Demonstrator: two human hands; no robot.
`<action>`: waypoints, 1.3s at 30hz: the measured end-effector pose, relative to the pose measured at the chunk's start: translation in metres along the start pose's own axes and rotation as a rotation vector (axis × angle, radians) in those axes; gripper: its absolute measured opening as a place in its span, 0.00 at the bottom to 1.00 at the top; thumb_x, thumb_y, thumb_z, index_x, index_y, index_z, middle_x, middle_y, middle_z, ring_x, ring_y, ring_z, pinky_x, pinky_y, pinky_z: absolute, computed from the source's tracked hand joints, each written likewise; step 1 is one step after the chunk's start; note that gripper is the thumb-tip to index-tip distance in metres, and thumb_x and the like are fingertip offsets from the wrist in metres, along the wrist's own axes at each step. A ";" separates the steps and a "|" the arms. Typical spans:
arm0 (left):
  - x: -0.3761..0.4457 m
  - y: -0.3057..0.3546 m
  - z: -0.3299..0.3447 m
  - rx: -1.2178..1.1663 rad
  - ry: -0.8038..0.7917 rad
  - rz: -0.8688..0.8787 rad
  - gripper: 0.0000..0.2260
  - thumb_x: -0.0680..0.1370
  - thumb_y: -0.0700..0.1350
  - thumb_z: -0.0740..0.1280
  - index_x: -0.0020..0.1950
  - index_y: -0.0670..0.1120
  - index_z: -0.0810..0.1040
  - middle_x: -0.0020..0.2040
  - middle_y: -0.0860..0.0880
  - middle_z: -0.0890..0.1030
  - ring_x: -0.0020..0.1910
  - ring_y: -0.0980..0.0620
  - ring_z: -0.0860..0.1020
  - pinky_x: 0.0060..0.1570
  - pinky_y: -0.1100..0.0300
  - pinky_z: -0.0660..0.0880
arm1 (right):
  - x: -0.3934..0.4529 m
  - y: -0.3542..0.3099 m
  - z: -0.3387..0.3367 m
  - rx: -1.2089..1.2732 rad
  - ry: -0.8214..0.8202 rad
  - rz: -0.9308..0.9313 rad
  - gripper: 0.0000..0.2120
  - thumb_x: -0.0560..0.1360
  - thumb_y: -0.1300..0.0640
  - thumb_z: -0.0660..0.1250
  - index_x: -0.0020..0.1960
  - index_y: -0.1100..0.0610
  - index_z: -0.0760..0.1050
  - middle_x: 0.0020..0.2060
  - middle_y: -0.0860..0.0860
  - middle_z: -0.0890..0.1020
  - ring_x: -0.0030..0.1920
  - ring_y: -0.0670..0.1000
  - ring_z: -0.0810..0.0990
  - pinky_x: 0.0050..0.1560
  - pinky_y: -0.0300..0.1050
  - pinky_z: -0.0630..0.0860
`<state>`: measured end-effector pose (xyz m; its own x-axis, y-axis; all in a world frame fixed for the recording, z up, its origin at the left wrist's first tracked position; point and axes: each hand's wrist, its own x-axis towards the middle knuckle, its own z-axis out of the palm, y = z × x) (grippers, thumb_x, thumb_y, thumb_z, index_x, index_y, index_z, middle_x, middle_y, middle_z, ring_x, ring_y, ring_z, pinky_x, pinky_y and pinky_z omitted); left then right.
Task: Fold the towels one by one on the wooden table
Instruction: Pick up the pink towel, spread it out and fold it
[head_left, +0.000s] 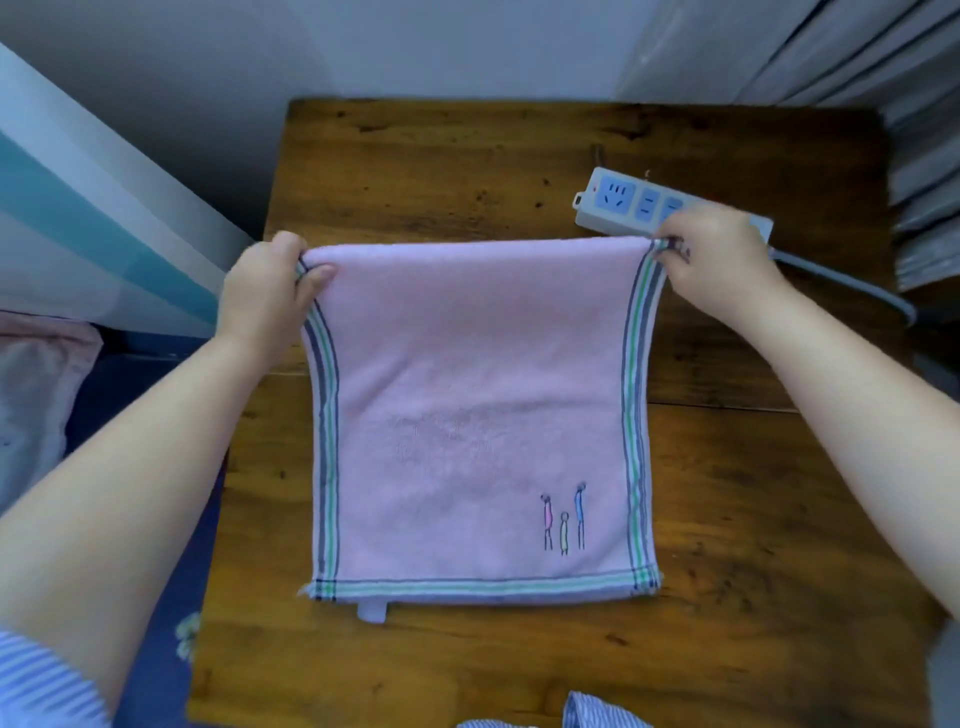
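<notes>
The left hand (270, 291) pinches the far left corner of the pink towel (478, 415), thumb on top and fingers curled beneath the striped edge. The right hand (714, 260) pinches the far right corner in the same way, its fingertips closed on the striped border. Between the two hands the towel's far edge is pulled taut and straight, and looks lifted a little off the surface, though the view makes that hard to judge. The near part of the towel lies flat on the wooden table (779, 519), its near edge showing green and grey stripes and a small white tag (372, 611) poking out below. Three small stick figures (564, 519) are stitched near the near right corner. Just beyond the right hand a white power strip (623, 200) lies on the table, partly hidden by that hand, its grey cable (852, 286) running off to the right. Striped cloth (597, 712) shows at the table's near edge.
</notes>
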<state>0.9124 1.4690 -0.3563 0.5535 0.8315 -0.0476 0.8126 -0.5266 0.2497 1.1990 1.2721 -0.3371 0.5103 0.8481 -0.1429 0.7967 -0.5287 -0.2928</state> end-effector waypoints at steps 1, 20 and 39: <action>-0.002 -0.002 -0.008 0.020 0.022 0.059 0.14 0.80 0.46 0.60 0.52 0.35 0.74 0.46 0.36 0.77 0.46 0.37 0.74 0.40 0.53 0.66 | -0.007 -0.002 -0.006 0.006 0.069 -0.041 0.09 0.75 0.66 0.62 0.53 0.68 0.76 0.52 0.64 0.78 0.56 0.63 0.73 0.55 0.52 0.70; -0.189 -0.083 0.015 0.065 0.072 0.989 0.05 0.65 0.35 0.57 0.35 0.44 0.67 0.26 0.45 0.73 0.24 0.47 0.71 0.22 0.59 0.67 | -0.230 -0.009 0.047 -0.132 0.147 -0.260 0.10 0.56 0.79 0.69 0.32 0.68 0.75 0.32 0.62 0.79 0.35 0.64 0.79 0.32 0.53 0.79; -0.248 -0.081 0.040 0.331 -0.289 0.689 0.13 0.53 0.31 0.75 0.34 0.40 0.77 0.32 0.43 0.78 0.27 0.44 0.74 0.21 0.61 0.68 | -0.277 -0.008 0.101 -0.339 0.016 -0.143 0.06 0.54 0.74 0.72 0.30 0.70 0.77 0.33 0.62 0.79 0.37 0.64 0.78 0.33 0.50 0.76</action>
<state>0.7168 1.2985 -0.4039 0.9369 0.2475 -0.2468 0.2597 -0.9655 0.0176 1.0187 1.0445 -0.3907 0.3891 0.9149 -0.1076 0.9209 -0.3891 0.0216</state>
